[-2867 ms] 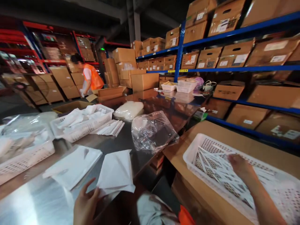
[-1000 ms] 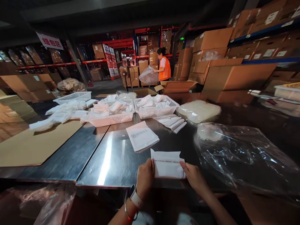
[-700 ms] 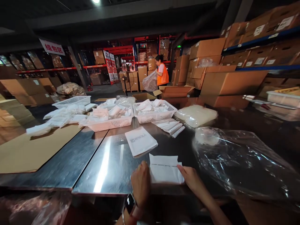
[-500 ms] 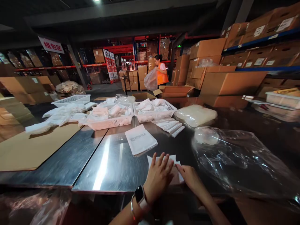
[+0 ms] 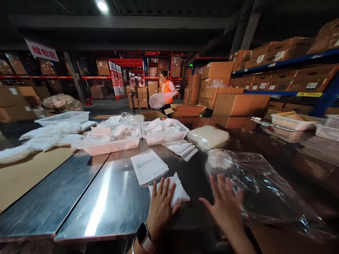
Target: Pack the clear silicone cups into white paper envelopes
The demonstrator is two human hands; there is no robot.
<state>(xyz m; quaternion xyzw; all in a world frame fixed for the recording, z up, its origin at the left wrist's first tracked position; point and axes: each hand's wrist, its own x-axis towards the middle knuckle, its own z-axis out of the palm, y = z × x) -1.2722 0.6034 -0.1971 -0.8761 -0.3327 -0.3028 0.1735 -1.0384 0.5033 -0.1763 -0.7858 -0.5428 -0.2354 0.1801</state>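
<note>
In front of the printed stack (image 5: 149, 169), the left hand (image 5: 160, 207) hides part of the white packet (image 5: 180, 194) from me. The stack's lettering is too blurred to read. Right of the stack, the right hand (image 5: 225, 204) is blurred; I cannot tell whether it touches the clear bag (image 5: 265, 187). Left of the stack, my view's edge cuts off the cardboard sheet (image 5: 29, 174). Beyond the stack, box labels (image 5: 311, 85) are too small for me.

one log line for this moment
left hand: open, over white packet | right hand: open, by clear bag | packet: on metal table
</note>
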